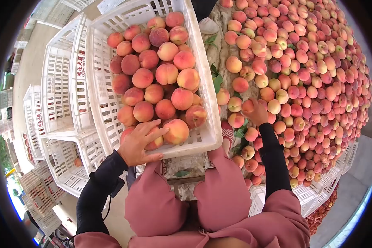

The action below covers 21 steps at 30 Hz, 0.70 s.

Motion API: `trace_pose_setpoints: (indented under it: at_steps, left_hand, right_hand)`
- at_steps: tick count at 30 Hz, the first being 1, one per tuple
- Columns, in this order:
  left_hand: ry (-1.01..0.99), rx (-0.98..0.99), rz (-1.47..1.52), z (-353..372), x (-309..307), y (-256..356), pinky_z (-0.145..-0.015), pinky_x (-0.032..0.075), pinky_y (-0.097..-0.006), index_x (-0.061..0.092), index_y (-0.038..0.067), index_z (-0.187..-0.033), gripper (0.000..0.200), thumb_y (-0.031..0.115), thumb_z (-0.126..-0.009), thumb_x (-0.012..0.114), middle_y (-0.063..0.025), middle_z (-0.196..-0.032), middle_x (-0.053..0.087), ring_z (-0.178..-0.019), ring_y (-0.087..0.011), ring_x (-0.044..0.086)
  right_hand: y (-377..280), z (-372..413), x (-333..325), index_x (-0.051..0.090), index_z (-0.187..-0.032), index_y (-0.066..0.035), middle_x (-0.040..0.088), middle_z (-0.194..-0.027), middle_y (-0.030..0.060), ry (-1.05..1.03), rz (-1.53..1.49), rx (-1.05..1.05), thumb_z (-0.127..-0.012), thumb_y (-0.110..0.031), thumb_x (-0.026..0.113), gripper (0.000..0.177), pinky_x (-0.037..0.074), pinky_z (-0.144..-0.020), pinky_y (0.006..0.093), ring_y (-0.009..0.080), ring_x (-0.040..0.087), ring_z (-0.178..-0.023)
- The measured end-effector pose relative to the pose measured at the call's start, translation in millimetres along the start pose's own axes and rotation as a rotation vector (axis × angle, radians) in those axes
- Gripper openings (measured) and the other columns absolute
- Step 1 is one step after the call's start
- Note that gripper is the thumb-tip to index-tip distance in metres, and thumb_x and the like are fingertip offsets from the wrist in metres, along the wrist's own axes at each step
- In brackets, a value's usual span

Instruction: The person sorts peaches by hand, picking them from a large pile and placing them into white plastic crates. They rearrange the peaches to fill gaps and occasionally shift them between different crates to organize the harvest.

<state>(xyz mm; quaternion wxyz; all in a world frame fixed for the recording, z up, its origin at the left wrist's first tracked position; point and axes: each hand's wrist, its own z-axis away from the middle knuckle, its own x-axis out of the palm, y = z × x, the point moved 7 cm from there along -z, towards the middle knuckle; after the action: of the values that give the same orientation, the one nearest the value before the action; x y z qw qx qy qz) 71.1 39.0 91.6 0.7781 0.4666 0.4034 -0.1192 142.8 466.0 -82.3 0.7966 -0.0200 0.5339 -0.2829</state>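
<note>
My left hand [141,144] rests at the near end of a white plastic crate [213,142], its fingers spread over the peaches there. A large peach [176,131] sits by its fingertips, and another peach [154,143] shows partly from beneath the hand. Several layers of red and yellow peaches fill much of the crate. On the other side, at the edge of a big peach heap [301,82], my right hand [257,112] has its fingers closed round a peach [248,106]. Part of that fruit is hidden by the fingers.
More white crates [60,82] stand to the left, some stacked or tilted. Green leaves [217,80] lie between the crate and the heap. Another white crate [310,196] is under the heap's near right edge. My knees [223,186] are close to the crate's near end.
</note>
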Motion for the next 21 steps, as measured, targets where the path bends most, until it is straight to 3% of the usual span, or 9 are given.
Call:
trace_pose_setpoints:
  at_steps: [1, 2, 4, 6, 11, 12, 15, 16, 21]
  left_hand:
    - [-0.010, -0.005, 0.006, 1, 1, 1, -0.105, 0.042, -0.0475, 0.050, 0.017, -0.144, 0.077, 0.046, -0.076, 0.072, -0.0163, -0.144, 0.046, -0.128, -0.0382, 0.048]
    - [0.005, 0.010, 0.020, 1, 1, 3, -0.105, 0.042, -0.0475, 0.050, 0.017, -0.144, 0.077, 0.046, -0.076, 0.072, -0.0163, -0.144, 0.046, -0.128, -0.0382, 0.048]
    - [-0.015, -0.013, 0.018, 1, 2, 2, -0.106, 0.042, -0.0472, 0.049, 0.018, -0.144, 0.079, 0.039, -0.074, 0.076, -0.0159, -0.145, 0.045, -0.129, -0.0380, 0.047]
    - [0.018, 0.007, 0.030, 2, 0, 4, -0.106, 0.042, -0.0470, 0.048, 0.019, -0.145, 0.080, 0.034, -0.072, 0.078, -0.0160, -0.145, 0.045, -0.129, -0.0379, 0.047]
    - [0.050, 0.020, 0.026, 6, 0, 2, -0.101, 0.045, -0.0481, 0.045, 0.023, -0.147, 0.076, 0.045, -0.081, 0.074, -0.0169, -0.141, 0.048, -0.124, -0.0373, 0.050]
    - [0.071, -0.004, 0.029, 9, 1, -1, -0.101, 0.045, -0.0481, 0.045, 0.023, -0.147, 0.076, 0.045, -0.081, 0.074, -0.0169, -0.141, 0.048, -0.124, -0.0373, 0.050]
    - [0.072, 0.023, 0.051, 9, 6, -4, -0.104, 0.043, -0.0486, 0.044, 0.024, -0.148, 0.076, 0.047, -0.082, 0.072, -0.0169, -0.144, 0.046, -0.126, -0.0393, 0.049]
    - [0.084, -0.013, 0.061, 11, 6, -7, -0.104, 0.043, -0.0486, 0.044, 0.024, -0.148, 0.076, 0.047, -0.082, 0.072, -0.0169, -0.144, 0.046, -0.126, -0.0393, 0.049]
    - [0.116, 0.041, 0.079, 11, 9, -7, -0.101, 0.044, -0.0490, 0.042, 0.025, -0.149, 0.077, 0.048, -0.082, 0.072, -0.0174, -0.141, 0.047, -0.121, -0.0381, 0.051]
  right_hand:
    - [4, 15, -10, 0.048, -0.138, -0.014, 0.058, -0.123, 0.0160, -0.007, -0.368, 0.045, -0.077, -0.022, 0.077, 0.067, 0.052, -0.091, 0.0386, 0.0324, 0.058, -0.112]
    - [2, 30, -20, 0.048, -0.138, -0.014, 0.058, -0.123, 0.0160, 0.004, -0.346, 0.048, -0.077, -0.022, 0.077, 0.067, 0.052, -0.091, 0.0386, 0.0324, 0.058, -0.112]
    - [-7, 61, -21, 0.044, -0.142, -0.010, 0.059, -0.126, 0.0122, -0.133, -1.271, 0.184, -0.090, -0.035, 0.067, 0.063, 0.054, -0.083, 0.0366, 0.0241, 0.062, -0.105]
    - [-36, 87, -28, 0.042, -0.142, -0.004, 0.059, -0.127, 0.0136, -0.263, -1.668, -0.032, -0.094, -0.042, 0.061, 0.064, 0.053, -0.084, 0.0382, 0.0253, 0.063, -0.103]
    - [-148, 115, -74, 0.038, -0.144, 0.001, 0.052, -0.139, 0.0196, -0.726, -1.967, -0.286, -0.094, -0.058, 0.052, 0.079, 0.049, -0.094, 0.0405, 0.0286, 0.058, -0.117]
    - [-162, 114, -74, 0.038, -0.144, 0.001, 0.052, -0.139, 0.0196, -0.761, -1.950, -0.290, -0.094, -0.058, 0.052, 0.079, 0.049, -0.094, 0.0405, 0.0286, 0.058, -0.117]
    - [-214, 106, -103, 0.040, -0.143, -0.002, 0.050, -0.139, 0.0119, -0.377, -1.257, -0.354, -0.079, -0.064, 0.071, 0.094, 0.042, -0.107, 0.0381, 0.0229, 0.052, -0.126]
    - [-232, 107, -109, 0.044, -0.138, -0.005, 0.054, -0.132, 0.0107, -0.406, -1.099, -0.318, -0.074, -0.054, 0.079, 0.088, 0.039, -0.108, 0.0390, 0.0248, 0.053, -0.124]
    - [-320, 114, -117, 0.056, -0.120, -0.010, 0.061, -0.112, 0.0103, 0.069, 0.103, -0.894, -0.068, -0.037, 0.081, 0.063, 0.032, -0.110, 0.0488, 0.0283, 0.056, -0.108]
